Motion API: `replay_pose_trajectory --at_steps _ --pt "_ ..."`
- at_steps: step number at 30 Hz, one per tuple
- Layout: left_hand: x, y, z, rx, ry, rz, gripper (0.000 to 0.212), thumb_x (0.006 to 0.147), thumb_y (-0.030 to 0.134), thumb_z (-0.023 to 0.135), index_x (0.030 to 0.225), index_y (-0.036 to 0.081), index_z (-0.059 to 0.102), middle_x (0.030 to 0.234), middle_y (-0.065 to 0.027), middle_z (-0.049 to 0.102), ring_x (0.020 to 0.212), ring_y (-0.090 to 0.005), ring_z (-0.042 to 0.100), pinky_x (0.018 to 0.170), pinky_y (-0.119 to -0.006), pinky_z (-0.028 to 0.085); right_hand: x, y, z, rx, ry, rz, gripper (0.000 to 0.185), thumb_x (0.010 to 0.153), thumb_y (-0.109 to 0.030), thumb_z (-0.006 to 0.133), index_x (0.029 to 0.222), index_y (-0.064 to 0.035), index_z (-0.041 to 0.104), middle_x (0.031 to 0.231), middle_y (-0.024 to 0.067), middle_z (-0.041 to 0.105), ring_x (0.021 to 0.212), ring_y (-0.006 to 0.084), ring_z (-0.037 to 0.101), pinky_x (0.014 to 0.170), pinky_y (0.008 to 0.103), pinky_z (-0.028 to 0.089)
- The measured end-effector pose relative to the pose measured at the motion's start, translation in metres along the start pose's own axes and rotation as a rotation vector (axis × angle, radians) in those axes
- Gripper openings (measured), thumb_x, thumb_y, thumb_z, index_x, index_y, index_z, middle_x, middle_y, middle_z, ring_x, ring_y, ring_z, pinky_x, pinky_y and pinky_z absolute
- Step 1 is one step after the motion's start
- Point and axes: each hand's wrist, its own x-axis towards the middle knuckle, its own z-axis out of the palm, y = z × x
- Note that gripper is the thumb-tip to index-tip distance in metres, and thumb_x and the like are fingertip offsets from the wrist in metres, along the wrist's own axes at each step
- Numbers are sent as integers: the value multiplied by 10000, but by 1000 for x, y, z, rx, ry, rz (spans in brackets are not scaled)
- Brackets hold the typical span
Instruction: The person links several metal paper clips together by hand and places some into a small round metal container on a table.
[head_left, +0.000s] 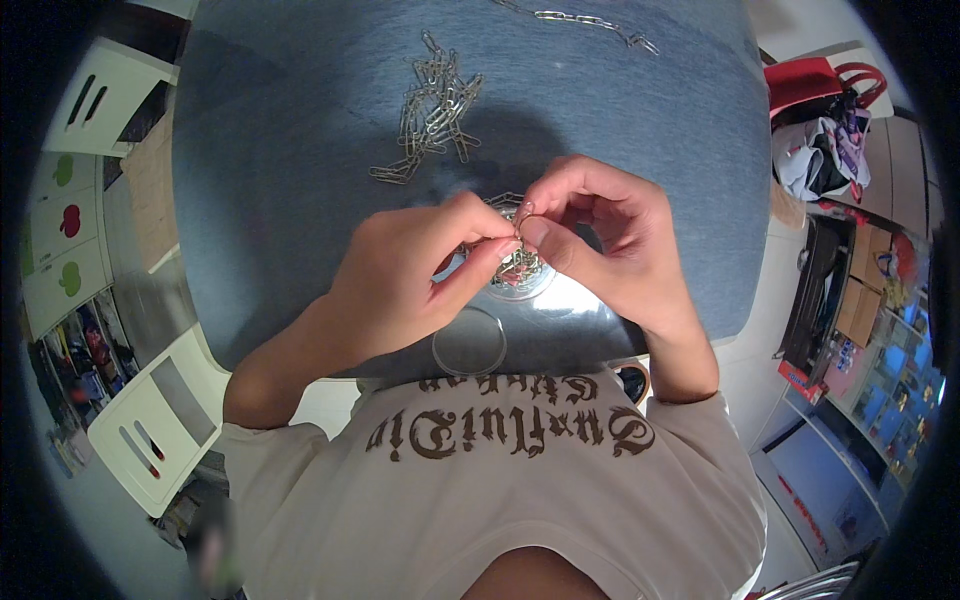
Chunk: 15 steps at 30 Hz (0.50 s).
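Observation:
Over the near part of the table, my left hand (412, 262) and my right hand (619, 236) meet at the fingertips. Each pinches a small metal paper clip (519, 225); the fingers hide most of the metal. Right below them stands a clear round container (534, 294) with many silver paper clips (517, 262) in it, partly covered by my hands. A clear round lid (470, 341) lies near the table's front edge, below my left wrist. Farther off is a tangled heap of linked paper clips (439, 109).
A paper clip chain (581, 18) runs along the far side of the blue-grey table (285, 135). White chairs (161, 420) stand at the left. A red bag (802, 82) and a plastic bag (817, 157) sit beyond the right edge.

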Motion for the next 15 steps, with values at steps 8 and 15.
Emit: replay_pose_trajectory --at_steps 8,15 --pt "5 1 -2 97 -20 128 150 854 34 762 962 68 665 736 -78 684 544 -159 627 502 -286 459 -1 -3 -1 -164 0 8 134 804 104 661 904 17 649 859 16 622 771 68 591 659 203 461" --pt "4 2 -2 53 1 93 156 875 -7 728 1010 47 671 804 -76 677 621 -118 633 525 -262 458 -1 4 1 -68 58 -49 91 856 33 681 907 -31 641 733 -15 657 669 39 628 580 194 461"
